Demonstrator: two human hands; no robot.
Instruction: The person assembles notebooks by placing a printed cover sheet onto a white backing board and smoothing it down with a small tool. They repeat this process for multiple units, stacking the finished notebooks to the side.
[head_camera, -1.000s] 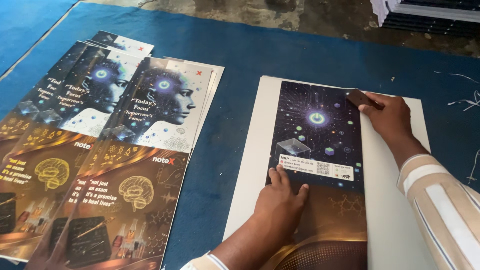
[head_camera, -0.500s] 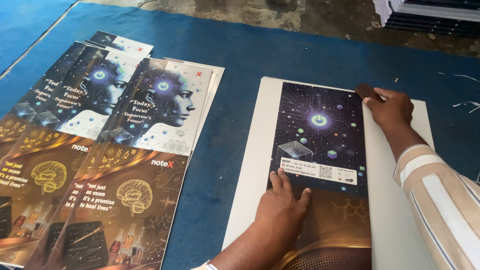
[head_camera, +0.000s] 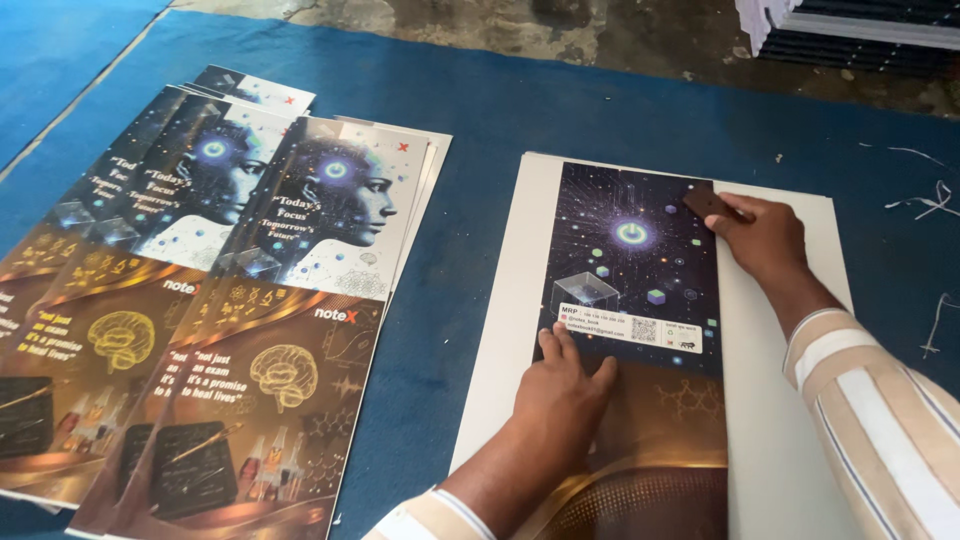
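My left hand lies spread flat on the dark glossy printed sheet, which sits on the white board; my right hand pinches a small brown scraper at its far right corner. Uneven pressure could slide or crease the sheet

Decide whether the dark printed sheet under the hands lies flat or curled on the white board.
Flat: the printed sheet lies spread on the white board, no visible edge lifted, left hand pressing it.
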